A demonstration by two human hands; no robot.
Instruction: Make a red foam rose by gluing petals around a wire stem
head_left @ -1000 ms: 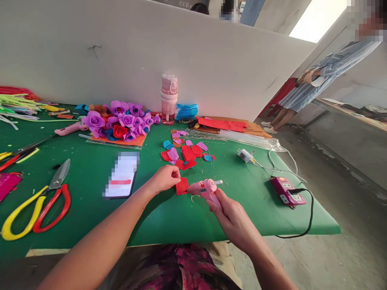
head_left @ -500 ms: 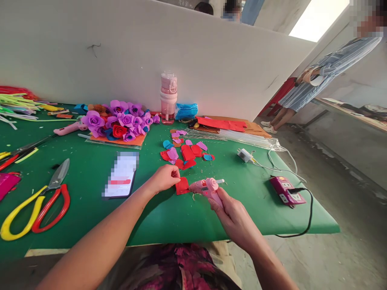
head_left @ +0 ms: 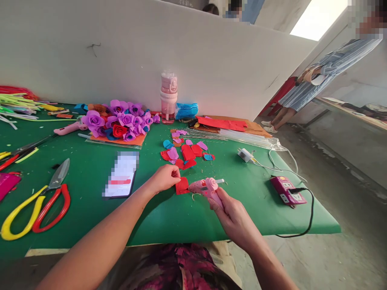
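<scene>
A small red petal piece (head_left: 182,186) lies near the middle of the green table. My left hand (head_left: 165,177) pinches its upper left edge between thumb and fingers. In my right hand (head_left: 229,209) is a pink hot glue gun (head_left: 208,186), gripped by its handle, with a pale glue stick (head_left: 220,181) poking out of the back. The gun's nozzle tip points left and meets the lower right part of the red piece. Just beyond, loose red petals (head_left: 188,152), purple petals (head_left: 173,154) and blue petals (head_left: 168,144) are scattered.
Left are a phone (head_left: 122,175), scissors (head_left: 54,189) and a heap of purple flowers (head_left: 125,119). A pink bottle (head_left: 168,98) stands by the white partition (head_left: 121,52). Right are a charger (head_left: 245,155) and a magenta power box (head_left: 287,191). Another person (head_left: 314,80) stands beyond.
The glue gun's nozzle has shifted very slightly left over the red petal piece. My left hand has kept its pinch in the same place.
</scene>
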